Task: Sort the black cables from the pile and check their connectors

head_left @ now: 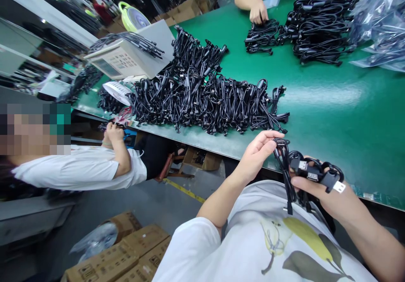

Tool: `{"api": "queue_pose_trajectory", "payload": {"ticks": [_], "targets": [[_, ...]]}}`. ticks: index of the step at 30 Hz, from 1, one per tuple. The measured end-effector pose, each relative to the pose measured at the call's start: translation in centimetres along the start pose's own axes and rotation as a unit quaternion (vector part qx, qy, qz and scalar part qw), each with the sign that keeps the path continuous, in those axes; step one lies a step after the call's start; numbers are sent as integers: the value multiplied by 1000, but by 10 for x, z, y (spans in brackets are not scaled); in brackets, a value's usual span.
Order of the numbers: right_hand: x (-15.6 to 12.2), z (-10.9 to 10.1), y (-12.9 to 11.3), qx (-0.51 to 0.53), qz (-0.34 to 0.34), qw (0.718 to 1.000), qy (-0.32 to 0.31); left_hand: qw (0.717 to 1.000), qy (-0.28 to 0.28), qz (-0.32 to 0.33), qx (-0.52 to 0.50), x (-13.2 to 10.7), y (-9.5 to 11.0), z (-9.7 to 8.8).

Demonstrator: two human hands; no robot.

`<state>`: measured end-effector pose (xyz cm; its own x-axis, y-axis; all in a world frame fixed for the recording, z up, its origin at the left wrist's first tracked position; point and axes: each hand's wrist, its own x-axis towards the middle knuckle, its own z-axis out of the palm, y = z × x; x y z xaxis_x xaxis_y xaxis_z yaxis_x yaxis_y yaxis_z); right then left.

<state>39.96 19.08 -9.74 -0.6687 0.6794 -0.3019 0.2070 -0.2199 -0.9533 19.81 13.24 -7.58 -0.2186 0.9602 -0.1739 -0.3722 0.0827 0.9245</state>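
Near the table's front edge, my left hand [260, 150] pinches a black USB cable [284, 166] by its connector end, thumb and fingers closed on it. The rest of that coiled cable hangs down between my hands. My right hand [329, 193] is closed round a bundle of black USB cables [311, 170], with bare metal plugs pointing outward over the thumb. Some of its fingers are hidden behind the cables. To the left of my hands, a long row of bundled black cables [202, 105] lies on the green table [332, 113].
Across the table a co-worker's hand [258, 11] touches a small cable pile [262, 35]. Beyond it are a large cable stack [322, 20] and clear plastic bags [382, 20]. A beige machine [126, 58] stands left. Another person in white [72, 164] sits there; cardboard boxes [126, 252] stand below.
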Motion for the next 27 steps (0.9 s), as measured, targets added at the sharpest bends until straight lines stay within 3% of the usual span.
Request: {"api": "queue_pose_trajectory", "payload": {"ticks": [4,11,15,27], "targets": [[17,13,-11,151,1,986,76,1000,1,22,5,3,-4,2],[31,25,-23,262,13,961,87,999,1,41,8,3,-14,1],[28,23,-19,276,49,955,96,999,2,33,10,0,-14,3],[26,25,-17,273,35,955,110,1000,1,15,22,-2,-12,4]]}}
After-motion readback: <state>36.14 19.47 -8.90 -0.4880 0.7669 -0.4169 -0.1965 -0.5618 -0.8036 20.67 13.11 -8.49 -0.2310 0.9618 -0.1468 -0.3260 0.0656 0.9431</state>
